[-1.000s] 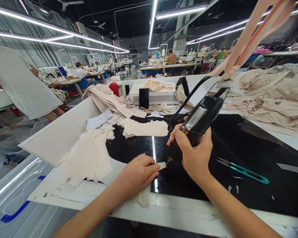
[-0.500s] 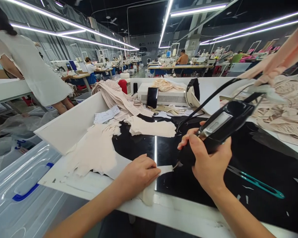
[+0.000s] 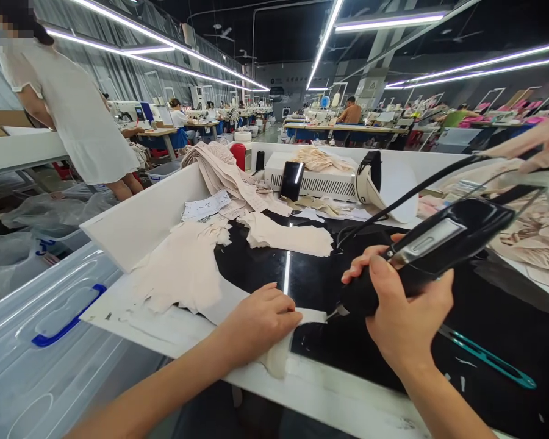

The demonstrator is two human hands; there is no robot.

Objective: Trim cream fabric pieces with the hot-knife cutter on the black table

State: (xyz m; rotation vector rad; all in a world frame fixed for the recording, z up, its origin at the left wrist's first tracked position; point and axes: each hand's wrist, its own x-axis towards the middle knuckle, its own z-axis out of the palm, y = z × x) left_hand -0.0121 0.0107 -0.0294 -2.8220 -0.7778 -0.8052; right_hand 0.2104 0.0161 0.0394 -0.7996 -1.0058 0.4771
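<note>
My right hand (image 3: 405,305) is wrapped round a black corded electric tool (image 3: 448,238) with a silver plate on its side. Its small metal tip (image 3: 341,311) meets the free end of a narrow pale fabric strip (image 3: 315,316); whether it touches is hard to tell. The strip comes out from under the closed fingers of my left hand (image 3: 263,320), which grips it near the front edge of the black work surface (image 3: 320,277). More pale fabric (image 3: 277,356) hangs below that hand over the white edge. Teal-handled snips (image 3: 494,360) lie to the right of my right hand.
Cream fabric pieces (image 3: 183,268) lie at left, another stack (image 3: 290,235) behind. A phone (image 3: 291,181) leans on a white vented box (image 3: 320,183). Lidded clear bins (image 3: 68,378) stand at lower left. A cord (image 3: 412,189) trails behind the tool. A person in white (image 3: 77,116) stands left.
The tool's rear end has swung right and slightly down, while its tip stays by the strip's end. My left hand keeps its hold. The whole view has shifted slightly.
</note>
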